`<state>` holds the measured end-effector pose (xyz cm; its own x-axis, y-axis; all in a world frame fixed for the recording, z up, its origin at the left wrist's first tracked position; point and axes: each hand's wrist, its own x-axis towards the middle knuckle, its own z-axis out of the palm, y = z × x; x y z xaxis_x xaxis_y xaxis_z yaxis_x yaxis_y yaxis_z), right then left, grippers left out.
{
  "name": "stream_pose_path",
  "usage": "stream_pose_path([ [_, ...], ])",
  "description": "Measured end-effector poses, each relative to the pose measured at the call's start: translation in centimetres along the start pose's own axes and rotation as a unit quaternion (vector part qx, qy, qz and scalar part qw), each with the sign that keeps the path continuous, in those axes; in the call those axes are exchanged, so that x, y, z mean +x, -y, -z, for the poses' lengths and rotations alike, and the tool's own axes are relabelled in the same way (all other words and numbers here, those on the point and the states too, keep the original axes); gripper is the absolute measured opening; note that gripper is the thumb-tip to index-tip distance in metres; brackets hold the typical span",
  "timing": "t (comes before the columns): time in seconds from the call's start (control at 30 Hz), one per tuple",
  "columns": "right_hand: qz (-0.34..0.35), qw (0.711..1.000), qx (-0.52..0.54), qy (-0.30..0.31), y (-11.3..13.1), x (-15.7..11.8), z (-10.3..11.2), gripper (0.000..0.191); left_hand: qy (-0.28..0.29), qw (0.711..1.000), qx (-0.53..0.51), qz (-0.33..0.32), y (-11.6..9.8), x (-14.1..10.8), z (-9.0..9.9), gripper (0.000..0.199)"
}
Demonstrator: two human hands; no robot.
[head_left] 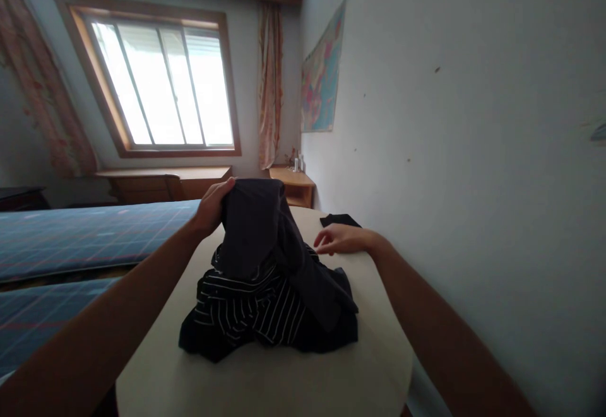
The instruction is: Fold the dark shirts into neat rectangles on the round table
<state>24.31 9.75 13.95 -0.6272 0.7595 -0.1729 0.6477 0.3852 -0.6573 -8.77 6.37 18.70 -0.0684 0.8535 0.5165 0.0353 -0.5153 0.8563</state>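
Observation:
My left hand (212, 207) grips the upper edge of a dark grey garment (253, 228), lifting part of it above a pile. Its lower part drapes down to the right over a black garment with white stripes (255, 300), which lies crumpled on the table. What kind of garment each one is, I cannot make out. To the right of the pile, my right hand (341, 239) hovers with its fingers apart and nothing in them. Just behind that hand a piece of black cloth (341, 219) lies at the table's right edge, partly hidden by it.
The pale table with rounded edges (265, 382) stands close to a white wall (473, 183) on the right. Beds with blue plaid covers (95, 240) are at the left. A wooden desk (203, 180) and a small corner cabinet (291, 179) stand near the window.

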Motion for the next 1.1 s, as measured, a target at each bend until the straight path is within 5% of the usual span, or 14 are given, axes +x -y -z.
stream_pose_path([
  [0.13, -0.034, 0.99, -0.028, 0.137, -0.9, 0.5, -2.7, 0.033, 0.076, 0.997, -0.005, 0.01, -0.5, -0.2, 0.2, 0.044],
  [0.27, -0.018, 0.993, -0.034, 0.111, -1.4, 0.3, -2.4, 0.03, 0.073, 0.995, 0.062, -0.002, -0.5, -0.4, 0.4, 0.038],
  [0.4, 0.052, 0.995, -0.026, -0.085, 0.1, -0.7, 0.3, 0.033, 0.088, 0.988, 0.13, -0.004, -0.5, -0.6, 0.2, 0.041],
  [0.53, 0.119, 0.905, 0.034, -0.407, 3.5, -1.3, 2.4, 0.032, 0.093, 0.973, 0.196, -0.075, -0.4, -0.5, -0.7, 0.041],
  [0.7, 0.134, 0.842, -0.086, -0.515, 7.3, -1.5, 3.5, 0.022, 0.034, 0.938, 0.311, -0.149, -0.6, -0.2, -2.1, 0.035],
  [0.8, 0.137, 0.775, -0.116, -0.606, 8.1, -1.6, 4.2, 0.02, -0.037, 0.897, 0.414, -0.148, -1.4, -0.4, -2.3, 0.035],
  [0.87, 0.154, 0.759, -0.111, -0.623, 8.0, -1.6, 4.7, 0.021, 0.012, 0.868, 0.475, -0.148, -1.8, -0.8, -2.1, 0.041],
  [1.0, 0.165, 0.765, -0.116, -0.611, 7.1, -1.4, 5.2, 0.019, 0.273, 0.783, 0.546, -0.119, -0.5, -1.6, -1.1, 0.054],
  [1.1, 0.167, 0.766, -0.096, -0.613, 6.4, -1.1, 5.2, 0.022, 0.368, 0.747, 0.546, -0.096, 1.9, -2.1, -0.2, 0.023],
])
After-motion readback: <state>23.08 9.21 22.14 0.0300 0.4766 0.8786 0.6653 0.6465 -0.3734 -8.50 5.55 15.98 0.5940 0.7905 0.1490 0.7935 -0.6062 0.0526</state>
